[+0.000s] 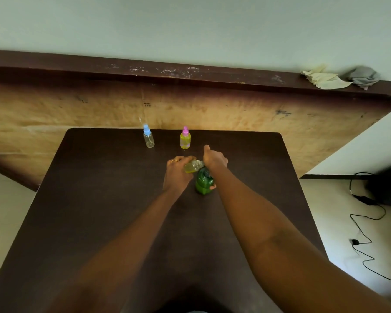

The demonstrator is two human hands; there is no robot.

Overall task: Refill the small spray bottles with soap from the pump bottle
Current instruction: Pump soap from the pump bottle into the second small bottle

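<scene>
On the dark table [113, 199], my left hand [177, 175] grips a small uncapped spray bottle [192, 167] part-filled with yellow soap. It is tilted, with its mouth at the pump's spout. My right hand [215, 159] lies over the pump head of the green pump bottle [204, 182], fingers curled down and thumb sticking out. At the far edge stand a clear, empty-looking spray bottle with a blue cap [148, 138] and a yellow-filled one with a pink cap [185, 138]. A small pinkish thing [213, 187] shows at the green bottle's right side; I cannot tell what it is.
A wooden board [235, 109] leans behind the table. Crumpled cloths [339, 77] lie on its top ledge at the right. Black cables [361, 233] trail over the floor to the right of the table.
</scene>
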